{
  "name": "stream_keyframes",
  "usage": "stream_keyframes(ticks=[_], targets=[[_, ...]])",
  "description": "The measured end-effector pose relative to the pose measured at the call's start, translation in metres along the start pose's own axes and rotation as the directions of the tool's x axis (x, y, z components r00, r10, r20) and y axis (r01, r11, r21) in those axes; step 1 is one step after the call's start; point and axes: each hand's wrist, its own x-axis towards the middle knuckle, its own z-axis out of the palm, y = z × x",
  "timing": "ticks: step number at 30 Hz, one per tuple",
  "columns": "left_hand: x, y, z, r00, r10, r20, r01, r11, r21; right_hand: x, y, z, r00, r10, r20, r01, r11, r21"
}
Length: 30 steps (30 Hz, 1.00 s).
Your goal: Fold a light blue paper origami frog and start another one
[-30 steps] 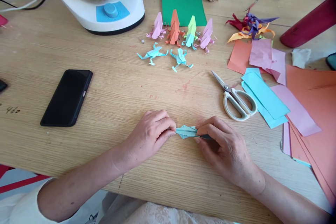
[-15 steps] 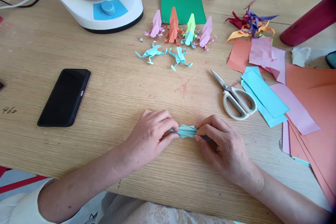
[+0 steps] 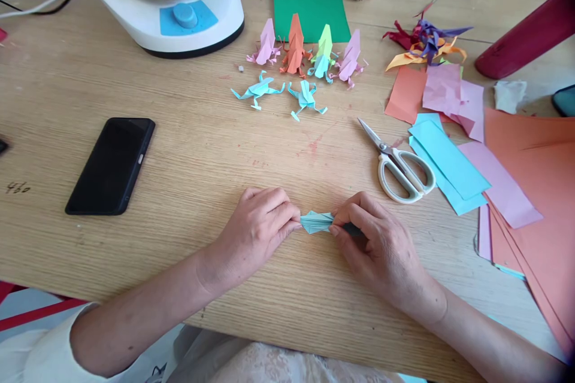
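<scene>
Between my hands, low over the table's near side, is a narrow piece of folded light-blue paper (image 3: 315,222) with pleats along its length and a wider middle. My left hand (image 3: 265,221) pinches its left end between thumb and fingers. Its right end is pinched by my right hand (image 3: 380,239), whose fingers hide that tip. Beyond them stand several folded paper figures, among them an orange one (image 3: 295,48) and a pink one (image 3: 350,60). Two light-blue figures with spread limbs, one at left (image 3: 259,90) and one at right (image 3: 306,99), lie in front of those.
Scissors (image 3: 399,164) lie beyond my right hand, beside blue paper strips (image 3: 451,158) and orange sheets (image 3: 534,191). A black phone (image 3: 111,166) rests at left. Farther back are a white fan (image 3: 193,18), a green sheet (image 3: 309,6) and a dark red cylinder (image 3: 525,36).
My left fingertips have closed more tightly over the blue paper's left end, which now looks narrower there. Both hands stay in nearly the same place; the view has shifted slightly.
</scene>
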Motion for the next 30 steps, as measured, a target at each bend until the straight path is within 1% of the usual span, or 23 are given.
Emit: stream_keyframes(ticks=[5, 13, 17, 21, 26, 30], targets=[[0.0, 0.002, 0.0, 1.0, -0.004, 0.006, 0.004, 1.0, 0.008, 0.001, -0.001, 0.0, 0.999, 0.051, 0.004, -0.051, 0.999, 0.019], [0.003, 0.004, 0.0, 0.993, -0.112, -0.023, 0.11, 0.991, -0.071, 0.004, -0.001, 0.0, 0.999, 0.048, 0.024, -0.049, 0.997, 0.056], [0.003, 0.005, -0.001, 0.992, -0.125, -0.023, 0.123, 0.988, -0.089, 0.003, -0.001, 0.001, 0.997, 0.066, 0.034, -0.067, 0.997, 0.025], [0.003, 0.006, -0.001, 0.992, -0.126, -0.016, 0.125, 0.989, -0.074, 0.003, -0.001, 0.002, 0.996, 0.081, 0.038, -0.081, 0.997, 0.006], [0.005, 0.009, 0.001, 0.986, -0.162, -0.04, 0.161, 0.987, -0.018, 0.003, -0.002, 0.004, 0.997, 0.075, 0.011, -0.075, 0.997, -0.003], [0.007, 0.011, 0.002, 0.981, -0.191, -0.034, 0.191, 0.981, -0.014, 0.003, -0.002, 0.005, 0.998, 0.069, 0.003, -0.069, 0.998, -0.001]])
